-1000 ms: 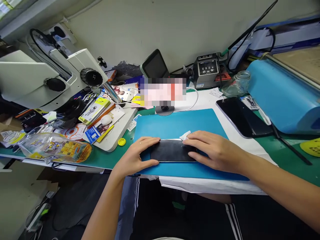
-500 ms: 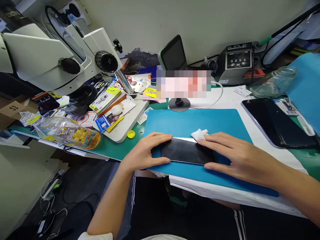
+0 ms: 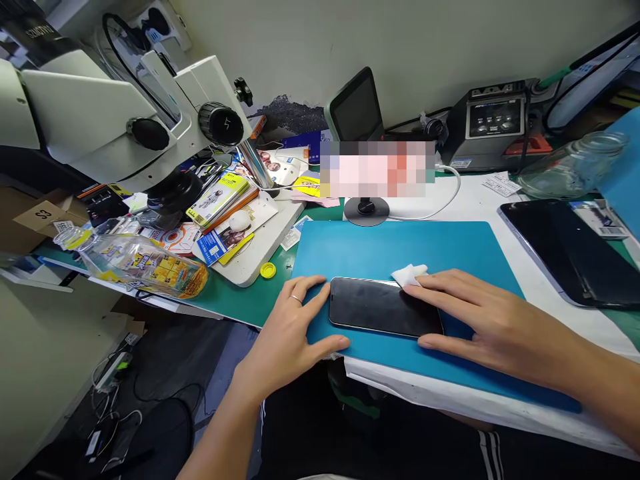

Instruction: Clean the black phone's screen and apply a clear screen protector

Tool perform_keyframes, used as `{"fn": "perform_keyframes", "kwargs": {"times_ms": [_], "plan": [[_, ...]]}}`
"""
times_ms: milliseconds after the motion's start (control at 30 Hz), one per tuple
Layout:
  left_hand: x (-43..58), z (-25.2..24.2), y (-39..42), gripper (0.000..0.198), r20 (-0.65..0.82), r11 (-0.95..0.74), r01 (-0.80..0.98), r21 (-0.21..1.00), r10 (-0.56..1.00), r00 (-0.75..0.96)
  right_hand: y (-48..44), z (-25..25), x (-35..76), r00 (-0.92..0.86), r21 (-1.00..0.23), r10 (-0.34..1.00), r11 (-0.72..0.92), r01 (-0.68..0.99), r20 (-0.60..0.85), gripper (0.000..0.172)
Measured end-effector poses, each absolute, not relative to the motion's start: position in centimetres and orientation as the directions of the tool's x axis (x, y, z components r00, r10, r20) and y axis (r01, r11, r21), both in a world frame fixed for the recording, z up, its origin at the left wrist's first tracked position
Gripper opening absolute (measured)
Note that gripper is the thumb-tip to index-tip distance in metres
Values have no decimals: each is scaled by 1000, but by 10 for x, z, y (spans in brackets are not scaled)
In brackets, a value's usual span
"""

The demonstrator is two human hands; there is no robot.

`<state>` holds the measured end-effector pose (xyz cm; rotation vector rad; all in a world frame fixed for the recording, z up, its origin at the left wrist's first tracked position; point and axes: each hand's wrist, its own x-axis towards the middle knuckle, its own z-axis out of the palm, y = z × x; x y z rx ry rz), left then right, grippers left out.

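Note:
A dark smartphone (image 3: 383, 308) lies flat, screen up, on the blue mat (image 3: 400, 247). My left hand (image 3: 295, 330) is off its left end, thumb and fingers spread, a ring on one finger; the index fingertip is close to the phone's upper left corner. Around the phone's right end, my right hand (image 3: 493, 323) has its thumb on the near edge and its fingers at the far edge. A crumpled white wipe (image 3: 409, 275) sits at those fingertips, partly hidden by them; whether it is pinched I cannot tell.
At the left stand a microscope (image 3: 100, 120) and a lying plastic bottle (image 3: 145, 263), with boxes behind. A small screen on a round stand (image 3: 367, 212) is beyond the mat. To the right are a larger dark device (image 3: 570, 253), a glass jar (image 3: 575, 167) and a soldering station (image 3: 493, 123).
My left hand has let go of the phone's left end and drawn back toward me, fingers opening. My right hand keeps its grip. The view has shifted slightly left.

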<state>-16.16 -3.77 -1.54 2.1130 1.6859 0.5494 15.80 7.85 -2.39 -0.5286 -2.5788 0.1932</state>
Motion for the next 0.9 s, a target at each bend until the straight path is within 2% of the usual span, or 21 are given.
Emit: {"fn": "perform_keyframes", "kwargs": {"times_ms": [333,567,767,900], "plan": [[-146,-14,-43,68,40,-113,770,628,993,113,79,-27,158,-796,-237,393,919,317,461,52],[-161,-18,-26,56,154,-219,772,597,975,157,79,-27,159,-798,-217,394,919,330,455,50],[-175,-18,-7,51,225,-354,662,661,934,276,80,-26,157,-799,-239,395,917,318,453,48],[-178,-18,-2,43,203,-333,605,723,940,275,81,-24,157,-807,-238,386,921,308,448,48]]}}
